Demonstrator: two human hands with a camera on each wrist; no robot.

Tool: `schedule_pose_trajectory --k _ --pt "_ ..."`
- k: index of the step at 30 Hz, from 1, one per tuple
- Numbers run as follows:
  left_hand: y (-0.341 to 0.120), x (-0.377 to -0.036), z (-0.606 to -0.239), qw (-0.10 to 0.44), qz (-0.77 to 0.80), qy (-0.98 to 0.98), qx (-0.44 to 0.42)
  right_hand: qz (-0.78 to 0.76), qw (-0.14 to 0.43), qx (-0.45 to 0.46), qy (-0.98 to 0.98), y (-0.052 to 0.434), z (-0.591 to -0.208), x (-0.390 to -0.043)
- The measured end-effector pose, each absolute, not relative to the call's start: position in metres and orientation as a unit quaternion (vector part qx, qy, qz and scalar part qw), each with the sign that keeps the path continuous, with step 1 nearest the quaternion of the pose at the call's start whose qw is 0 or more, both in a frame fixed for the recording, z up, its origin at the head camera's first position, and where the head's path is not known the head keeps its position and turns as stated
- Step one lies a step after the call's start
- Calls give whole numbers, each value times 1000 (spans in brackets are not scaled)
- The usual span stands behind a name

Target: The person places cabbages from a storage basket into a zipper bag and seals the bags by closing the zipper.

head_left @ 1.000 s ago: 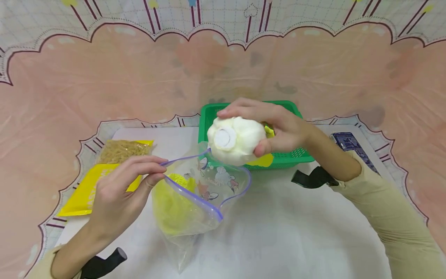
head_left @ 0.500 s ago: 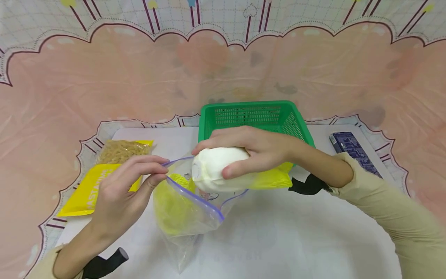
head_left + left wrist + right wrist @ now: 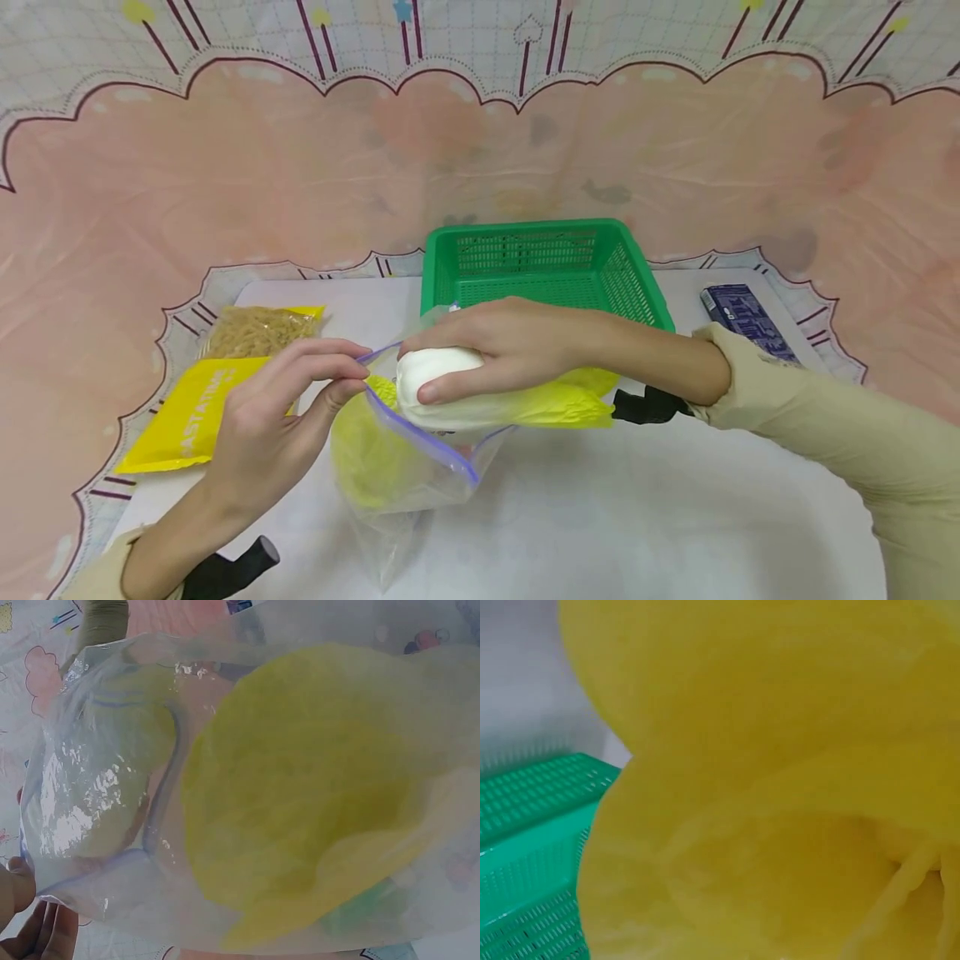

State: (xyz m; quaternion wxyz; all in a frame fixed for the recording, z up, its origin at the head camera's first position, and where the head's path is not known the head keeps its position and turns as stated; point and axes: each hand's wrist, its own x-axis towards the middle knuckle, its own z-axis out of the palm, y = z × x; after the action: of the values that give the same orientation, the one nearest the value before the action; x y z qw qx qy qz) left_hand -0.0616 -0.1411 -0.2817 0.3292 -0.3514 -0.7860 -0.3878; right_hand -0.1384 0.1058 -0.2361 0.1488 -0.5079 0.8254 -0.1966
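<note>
On the far left we see a yellow packet (image 3: 191, 408) with a pasta bag (image 3: 257, 330) behind it, both lying on the table (image 3: 637, 517). Next, our left hand (image 3: 273, 412) pinches the purple-edged rim of the zip bag (image 3: 408, 467) between thumb and fingertips, holding its mouth up and apart; something yellow already sits inside. Our right hand (image 3: 502, 346) curls over the white end of the cabbage (image 3: 450, 387), fingers on top and thumb underneath, with that end at the bag's mouth and the yellow leaves (image 3: 566, 404) trailing out toward the green basket (image 3: 540, 267). We judge the cabbage a soft toy: light, squashy and not fragile, so a grip around the firm white base suits it best, while the floppy leaves would fold or snag on the rim. The thin, slippery film of the bag likely needs the pinch kept close to the zip strip. A dark blue box (image 3: 738, 321) lies far right. The head view alone shows both grips and the layout; the left wrist view shows the bag's glossy film (image 3: 82, 795) and the yellow mass (image 3: 300, 802) through it; the right wrist view shows only leaves (image 3: 780, 787) and a basket corner (image 3: 532, 825).
</note>
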Motion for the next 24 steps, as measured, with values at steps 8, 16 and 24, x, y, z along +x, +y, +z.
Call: schedule_pose_trajectory --k 8,16,24 --pt "-141 -61 -282 324 -388 -789 -350 -126 128 -485 856 94 -238 -132" --pt "-136 -65 -282 314 -388 -791 -354 -21 74 -539 839 82 -244 -126" --pt "-130 -68 -285 304 -394 -785 -370 19 93 -593 800 69 -247 -128"
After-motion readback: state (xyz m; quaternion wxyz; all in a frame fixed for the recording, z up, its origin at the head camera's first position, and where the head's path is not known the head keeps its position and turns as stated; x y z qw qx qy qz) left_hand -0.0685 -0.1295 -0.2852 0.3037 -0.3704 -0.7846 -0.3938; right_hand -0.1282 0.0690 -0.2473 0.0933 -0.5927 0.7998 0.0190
